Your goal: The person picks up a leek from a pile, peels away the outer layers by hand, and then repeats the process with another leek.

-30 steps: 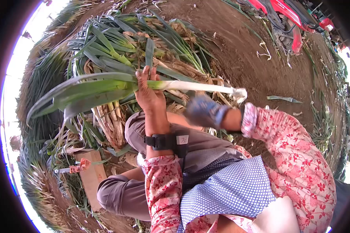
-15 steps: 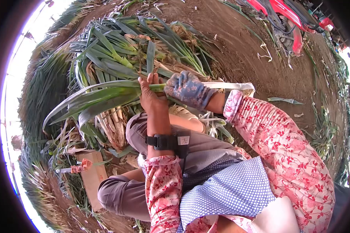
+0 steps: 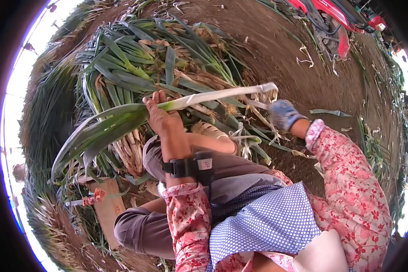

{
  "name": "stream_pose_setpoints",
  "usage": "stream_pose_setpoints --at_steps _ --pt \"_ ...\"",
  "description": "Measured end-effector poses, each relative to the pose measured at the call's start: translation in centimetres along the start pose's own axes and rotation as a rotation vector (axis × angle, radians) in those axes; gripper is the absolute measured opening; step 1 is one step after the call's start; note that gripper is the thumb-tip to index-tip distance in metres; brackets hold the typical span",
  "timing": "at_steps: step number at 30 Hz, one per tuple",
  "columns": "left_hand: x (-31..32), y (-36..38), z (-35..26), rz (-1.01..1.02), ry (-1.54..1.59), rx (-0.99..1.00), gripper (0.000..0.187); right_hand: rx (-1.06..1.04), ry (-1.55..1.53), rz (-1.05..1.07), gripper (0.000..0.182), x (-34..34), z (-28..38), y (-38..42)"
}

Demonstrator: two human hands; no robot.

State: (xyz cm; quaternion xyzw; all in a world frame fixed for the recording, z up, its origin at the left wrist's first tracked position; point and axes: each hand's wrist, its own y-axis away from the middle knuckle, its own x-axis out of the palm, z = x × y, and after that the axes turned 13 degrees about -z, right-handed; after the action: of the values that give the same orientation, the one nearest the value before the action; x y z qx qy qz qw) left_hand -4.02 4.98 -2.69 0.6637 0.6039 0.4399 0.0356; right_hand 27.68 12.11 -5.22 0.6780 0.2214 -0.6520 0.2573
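A leek (image 3: 215,95) lies across the view, green leaves to the left and the white shank reaching right. My bare left hand (image 3: 162,119) is closed around it where green turns to white. Past the root end, my gloved right hand (image 3: 283,114) is closed and slightly blurred. A pale strip of leek skin (image 3: 257,104) runs into its fingers, beneath the shank's tip. Behind the leek rises a heap of leeks (image 3: 131,59) with long green leaves and dry outer skins.
Further leeks (image 3: 45,122) are stacked along the left. Near my knee are a cardboard piece (image 3: 109,211) and a blade with an orange-wrapped handle (image 3: 94,197). A red machine (image 3: 333,16) stands at the upper right on bare soil (image 3: 276,59).
My right hand has moved right, from the leek's middle to beyond its root end. The leek's white end has tilted up, and my left hand has shifted slightly left.
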Motion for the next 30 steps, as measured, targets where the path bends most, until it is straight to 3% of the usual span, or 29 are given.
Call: stream_pose_setpoints --at_steps 2,4,7,10,12,14,17,18,20,22,23,24,25,26,27,28,29,30 --pt "-0.4 -0.9 -0.4 0.051 0.021 0.013 0.031 0.216 0.147 0.284 0.022 1.4 -5.7 3.6" --pt "-0.4 -1.3 -0.5 0.047 0.057 0.041 0.031 0.539 0.174 0.377 0.026 2.3 -11.4 7.4" --pt "-0.1 -0.6 -0.3 0.048 0.064 0.058 0.031 0.684 0.038 0.200 0.046 1.4 -14.8 10.4" --pt "0.2 0.0 0.0 0.071 0.028 0.033 0.032 0.517 -0.191 -0.254 0.085 -0.1 -12.5 6.8" --pt "0.4 0.5 0.0 0.071 0.010 0.009 0.033 0.469 -0.322 -0.390 0.093 -0.8 -10.3 3.0" --pt "0.1 0.6 -0.3 0.078 -0.012 -0.022 0.033 0.393 -0.454 -0.488 0.075 -1.4 -8.5 -0.1" --pt "0.3 1.5 -0.8 0.061 -0.045 0.024 0.031 0.179 -1.088 -0.374 0.056 2.5 -10.1 -3.2" --pt "0.2 1.8 -1.1 0.041 -0.054 0.057 0.031 0.073 -1.057 -0.314 0.033 1.4 -8.5 -2.7" --pt "-0.2 0.8 -1.3 0.066 -0.016 0.069 0.030 0.256 -1.194 -0.244 0.024 8.3 -9.9 -2.0" --pt "-0.7 -0.6 -1.6 0.087 0.005 0.047 0.026 0.256 -0.208 -0.136 0.017 0.9 -6.3 0.9" --pt "-0.5 0.2 -1.3 0.063 -0.018 0.081 0.025 0.273 -0.176 -0.198 0.018 0.0 -6.6 2.4" --pt "0.0 1.9 -1.0 0.045 -0.043 0.114 0.025 0.343 0.042 -0.002 0.020 1.4 -9.3 3.2" --pt "0.5 2.8 -0.7 0.031 -0.067 0.148 0.024 0.479 0.007 -0.027 0.025 1.5 -11.2 4.7" --pt "0.6 2.3 -1.0 0.013 -0.046 0.162 0.023 0.773 0.041 0.027 0.028 4.9 -16.6 6.5" --pt "0.5 1.6 -1.6 0.042 -0.043 0.166 0.022 0.710 0.144 0.095 0.028 3.3 -19.7 9.5" --pt "0.3 0.9 -2.5 0.066 -0.034 0.175 0.022 1.109 -0.031 0.064 0.032 2.0 -22.3 12.5" --pt "0.2 0.5 -3.0 0.083 -0.015 0.190 0.021 1.224 -0.180 0.098 0.034 -2.9 -19.9 14.0" --pt "0.2 0.7 -2.5 0.063 -0.024 0.190 0.022 0.985 0.063 -0.024 0.041 -0.6 -21.4 15.2"
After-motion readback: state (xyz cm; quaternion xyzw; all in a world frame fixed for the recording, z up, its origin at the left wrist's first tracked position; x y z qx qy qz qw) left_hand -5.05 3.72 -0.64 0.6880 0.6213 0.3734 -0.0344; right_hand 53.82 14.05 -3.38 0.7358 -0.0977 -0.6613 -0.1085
